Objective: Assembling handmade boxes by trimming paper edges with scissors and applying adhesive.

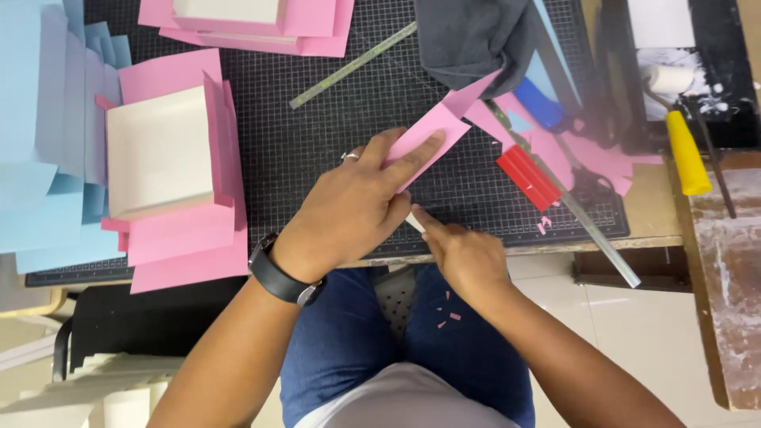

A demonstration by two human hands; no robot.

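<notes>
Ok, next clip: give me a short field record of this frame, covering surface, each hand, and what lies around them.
surface: black cutting mat with a grid, on a work table
left hand: left hand pressing flat on a pink paper strip, wearing a ring and a dark wristwatch
right hand: right hand at the mat's near edge, index fingertip touching a small white piece under the left hand
to the left: pink paper box shell around white card, beside light blue sheets
to the right: red block, metal ruler, scissors, yellow-handled roller
</notes>
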